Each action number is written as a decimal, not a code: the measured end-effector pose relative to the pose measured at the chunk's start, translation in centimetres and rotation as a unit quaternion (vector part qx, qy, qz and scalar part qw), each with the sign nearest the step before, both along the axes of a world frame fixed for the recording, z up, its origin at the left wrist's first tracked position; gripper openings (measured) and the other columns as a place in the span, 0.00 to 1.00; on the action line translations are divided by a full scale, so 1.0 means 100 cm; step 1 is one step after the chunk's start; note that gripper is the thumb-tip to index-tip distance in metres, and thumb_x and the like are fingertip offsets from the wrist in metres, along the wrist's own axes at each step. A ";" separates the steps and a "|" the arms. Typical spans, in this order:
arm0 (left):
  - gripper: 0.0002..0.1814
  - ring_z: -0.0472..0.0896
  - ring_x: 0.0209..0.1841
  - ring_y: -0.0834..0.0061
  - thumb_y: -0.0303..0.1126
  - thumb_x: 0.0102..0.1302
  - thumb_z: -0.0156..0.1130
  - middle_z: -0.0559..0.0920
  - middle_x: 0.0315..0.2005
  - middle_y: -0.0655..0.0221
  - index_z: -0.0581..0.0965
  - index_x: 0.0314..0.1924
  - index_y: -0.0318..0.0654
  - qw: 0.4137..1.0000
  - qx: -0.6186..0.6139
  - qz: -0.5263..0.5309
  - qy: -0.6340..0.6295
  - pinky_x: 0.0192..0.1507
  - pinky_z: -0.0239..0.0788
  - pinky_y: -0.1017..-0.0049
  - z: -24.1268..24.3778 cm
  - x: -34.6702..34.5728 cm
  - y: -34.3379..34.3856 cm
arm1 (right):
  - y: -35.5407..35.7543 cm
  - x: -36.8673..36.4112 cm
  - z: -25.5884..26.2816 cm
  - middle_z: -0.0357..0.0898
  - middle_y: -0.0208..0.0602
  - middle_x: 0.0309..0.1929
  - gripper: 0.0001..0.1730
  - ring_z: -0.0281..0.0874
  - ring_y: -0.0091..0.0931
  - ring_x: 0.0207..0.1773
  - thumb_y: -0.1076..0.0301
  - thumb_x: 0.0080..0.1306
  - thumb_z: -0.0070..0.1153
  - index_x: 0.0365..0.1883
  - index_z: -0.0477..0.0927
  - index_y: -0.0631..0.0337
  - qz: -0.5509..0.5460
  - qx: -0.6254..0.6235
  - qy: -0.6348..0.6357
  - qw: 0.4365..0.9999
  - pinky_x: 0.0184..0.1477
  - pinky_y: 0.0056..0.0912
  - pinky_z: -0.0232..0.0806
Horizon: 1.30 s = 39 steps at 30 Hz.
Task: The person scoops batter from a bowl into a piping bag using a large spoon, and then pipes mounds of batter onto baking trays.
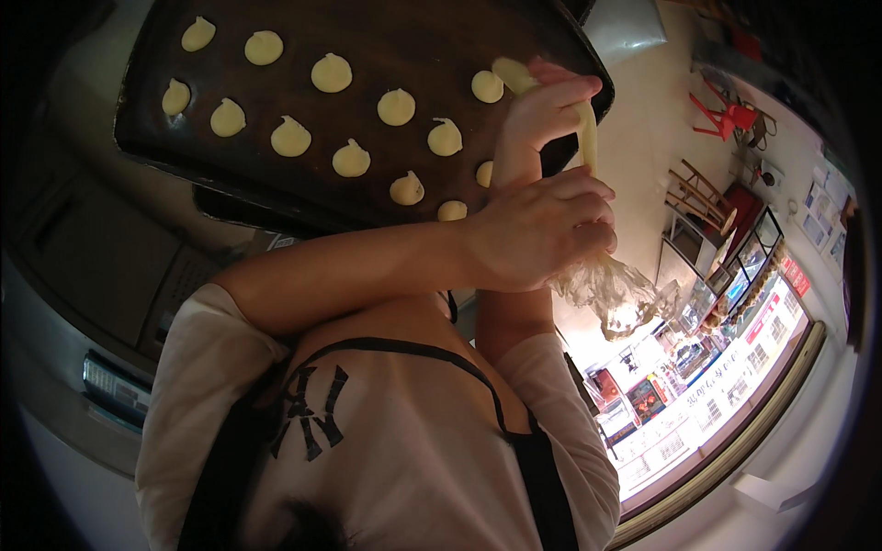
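A clear plastic piping bag point(587, 134) with pale yellow batter inside stretches between my two hands. My left hand point(544, 227) reaches across my body and is closed around the bag's upper part. Below its fist the crumpled loose plastic hangs out. Nearer the nozzle end, my right hand point(541, 113) is wrapped around the bag. The bag's filled end points left over a dark baking tray point(413, 41), close to a round batter dollop point(487, 87). Several more dollops, such as one peaked dollop point(331, 73), sit apart in rows on the tray. My right forearm partly hides one dollop point(484, 173).
A second dark tray point(234, 210) shows under the first one's near edge. Cardboard boxes point(172, 296) stand at the left. Off to the right are a red chair point(730, 113), a wooden stool point(703, 196) and a brightly lit glass shopfront point(723, 392) bearing writing.
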<state>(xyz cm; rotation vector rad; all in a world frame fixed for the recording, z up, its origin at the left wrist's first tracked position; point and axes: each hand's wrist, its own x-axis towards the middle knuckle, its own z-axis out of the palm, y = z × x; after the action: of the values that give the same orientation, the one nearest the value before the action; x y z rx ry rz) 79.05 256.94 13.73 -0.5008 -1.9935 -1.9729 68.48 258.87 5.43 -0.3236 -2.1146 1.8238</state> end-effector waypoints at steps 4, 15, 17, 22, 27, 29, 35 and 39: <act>0.14 0.71 0.59 0.58 0.23 0.51 0.63 0.77 0.42 0.69 0.76 0.39 0.41 0.999 0.008 0.039 0.023 0.58 0.65 0.60 -0.005 -0.007 -0.014 | -0.036 0.003 0.000 0.74 0.45 0.17 0.26 0.76 0.36 0.26 0.56 0.75 0.30 0.20 0.62 0.62 0.109 -0.101 -0.028 0.988 0.37 0.35 0.74; 0.16 0.72 0.58 0.58 0.21 0.48 0.63 0.77 0.41 0.68 0.75 0.40 0.40 0.998 0.006 0.054 0.011 0.59 0.65 0.60 -0.006 -0.011 -0.049 | -0.053 0.004 -0.006 0.73 0.34 0.12 0.30 0.71 0.26 0.16 0.56 0.76 0.35 0.15 0.69 0.62 0.142 0.137 -0.054 0.979 0.21 0.26 0.65; 0.16 0.72 0.57 0.58 0.21 0.48 0.64 0.77 0.41 0.68 0.75 0.40 0.40 0.999 0.015 0.045 0.008 0.58 0.66 0.60 -0.008 -0.010 -0.054 | -0.052 0.004 -0.005 0.73 0.34 0.12 0.30 0.73 0.26 0.17 0.56 0.76 0.35 0.14 0.69 0.62 0.140 0.148 -0.073 0.976 0.21 0.26 0.66; 0.17 0.73 0.56 0.58 0.22 0.47 0.64 0.77 0.40 0.67 0.75 0.39 0.40 0.999 0.035 0.032 0.011 0.56 0.68 0.60 -0.008 -0.011 -0.063 | -0.060 -0.005 -0.003 0.74 0.41 0.15 0.32 0.74 0.31 0.22 0.55 0.76 0.32 0.14 0.67 0.63 0.086 0.126 -0.047 0.987 0.32 0.30 0.72; 0.16 0.73 0.57 0.58 0.23 0.48 0.67 0.77 0.40 0.67 0.76 0.39 0.40 0.999 0.034 0.037 0.015 0.56 0.68 0.60 -0.011 -0.013 -0.080 | -0.101 -0.013 -0.008 0.72 0.44 0.15 0.34 0.76 0.37 0.23 0.49 0.77 0.27 0.17 0.64 0.64 0.048 -0.112 -0.018 0.992 0.40 0.38 0.76; 0.16 0.72 0.57 0.58 0.23 0.48 0.67 0.77 0.40 0.67 0.76 0.39 0.40 0.997 0.030 0.061 0.020 0.57 0.67 0.59 -0.013 -0.017 -0.090 | -0.116 -0.012 -0.014 0.72 0.42 0.15 0.31 0.75 0.34 0.20 0.50 0.77 0.29 0.20 0.63 0.64 0.147 -0.068 0.015 0.987 0.35 0.36 0.76; 0.17 0.72 0.58 0.58 0.21 0.49 0.65 0.77 0.41 0.69 0.75 0.41 0.39 0.996 0.028 0.082 0.002 0.62 0.63 0.56 -0.016 -0.023 -0.117 | -0.129 -0.011 -0.033 0.71 0.36 0.13 0.27 0.68 0.27 0.15 0.54 0.77 0.35 0.19 0.67 0.60 0.186 0.137 -0.024 0.973 0.23 0.26 0.66; 0.17 0.72 0.58 0.58 0.21 0.49 0.65 0.77 0.41 0.69 0.75 0.41 0.39 0.995 0.033 0.092 0.014 0.63 0.62 0.56 -0.017 -0.024 -0.125 | -0.125 -0.012 -0.027 0.75 0.39 0.17 0.27 0.74 0.29 0.20 0.53 0.77 0.34 0.22 0.69 0.62 0.228 0.149 -0.117 0.955 0.28 0.26 0.69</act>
<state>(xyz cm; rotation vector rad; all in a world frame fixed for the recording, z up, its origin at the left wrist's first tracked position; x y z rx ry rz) 76.61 244.40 12.01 -0.3153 -1.8778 -1.9018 67.32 246.35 2.78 0.0338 -2.7726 1.7143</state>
